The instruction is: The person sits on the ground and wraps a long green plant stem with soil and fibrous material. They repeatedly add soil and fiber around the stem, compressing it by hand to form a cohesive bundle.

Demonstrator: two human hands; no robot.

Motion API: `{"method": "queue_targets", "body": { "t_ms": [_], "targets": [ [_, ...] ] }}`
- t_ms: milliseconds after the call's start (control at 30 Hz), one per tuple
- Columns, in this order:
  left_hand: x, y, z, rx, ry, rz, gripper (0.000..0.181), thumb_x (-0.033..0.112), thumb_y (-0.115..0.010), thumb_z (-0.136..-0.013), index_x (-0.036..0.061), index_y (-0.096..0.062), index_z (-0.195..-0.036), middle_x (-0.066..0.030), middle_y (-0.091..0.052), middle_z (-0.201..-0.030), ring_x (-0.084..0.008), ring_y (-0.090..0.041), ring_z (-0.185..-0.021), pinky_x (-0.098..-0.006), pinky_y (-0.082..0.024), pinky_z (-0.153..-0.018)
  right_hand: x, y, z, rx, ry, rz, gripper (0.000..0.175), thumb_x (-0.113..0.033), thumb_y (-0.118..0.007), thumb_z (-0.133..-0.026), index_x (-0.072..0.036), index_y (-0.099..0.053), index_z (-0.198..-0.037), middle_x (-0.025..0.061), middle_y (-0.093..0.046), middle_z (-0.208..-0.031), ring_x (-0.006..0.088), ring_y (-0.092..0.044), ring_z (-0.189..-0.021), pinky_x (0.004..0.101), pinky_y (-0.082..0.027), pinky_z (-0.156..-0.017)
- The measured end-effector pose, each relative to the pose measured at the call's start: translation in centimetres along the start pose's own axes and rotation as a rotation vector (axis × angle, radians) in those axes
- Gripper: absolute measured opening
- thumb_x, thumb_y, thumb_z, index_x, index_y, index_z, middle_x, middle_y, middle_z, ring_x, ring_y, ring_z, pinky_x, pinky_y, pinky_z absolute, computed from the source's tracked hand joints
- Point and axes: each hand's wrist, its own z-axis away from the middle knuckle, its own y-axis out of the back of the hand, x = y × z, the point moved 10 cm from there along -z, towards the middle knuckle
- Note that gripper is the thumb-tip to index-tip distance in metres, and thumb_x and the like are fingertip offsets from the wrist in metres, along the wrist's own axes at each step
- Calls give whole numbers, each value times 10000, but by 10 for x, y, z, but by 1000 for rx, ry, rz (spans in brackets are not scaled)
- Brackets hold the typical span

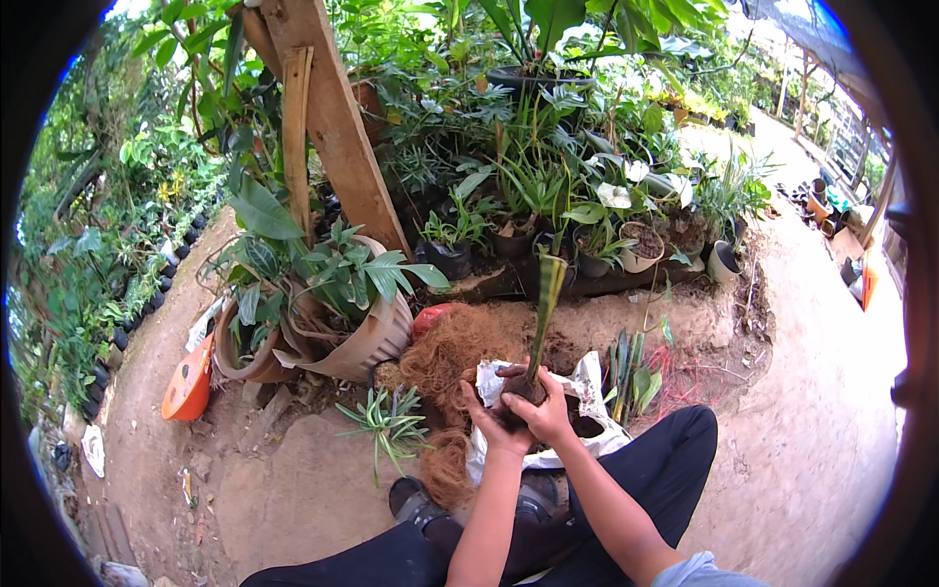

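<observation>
Both of my hands cup a dark ball of soil (525,391) at the foot of an upright plant cutting with stiff green leaves (547,312). My left hand (499,422) supports the ball from the left and below. My right hand (546,411) wraps its right side, fingers around the base of the cutting. Beneath them lies an opened white sack (587,447) with dark soil inside. Brown coconut fibre (455,359) is heaped to the left of the sack. Several leafy cuttings (631,378) stand just right of it, beside red string (678,381).
A spiky green plant (387,425) lies on the ground at left. Large potted plants (352,323) and an orange container (188,381) are farther left. A slanted wooden plank (345,125) rises behind them. Rows of potted plants (587,242) line the raised bed ahead.
</observation>
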Motion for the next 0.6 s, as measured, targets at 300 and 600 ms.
{"method": "queue_targets", "body": {
  "t_ms": [300,600],
  "targets": [
    [12,30,-17,-41,-82,-1,957,848,-501,-803,29,-524,-1299,-215,-549,-1338,-440,-520,-1241,-575,-403,-1097,19,-19,4,-144,-62,130,528,-186,-799,-728,-31,-644,-1209,109,-690,-1067,192,-641,-1002,355,-484,-934],
    [15,48,-26,26,-122,-89,829,789,-525,-840,49,-576,-1210,-158,-610,-1197,-354,-595,-1086,-499,-483,-965,17,-24,2,-120,-126,299,486,-196,-767,-666,-17,-657,-1105,98,-681,-971,192,-635,-941,353,-489,-905]
  ]
}}
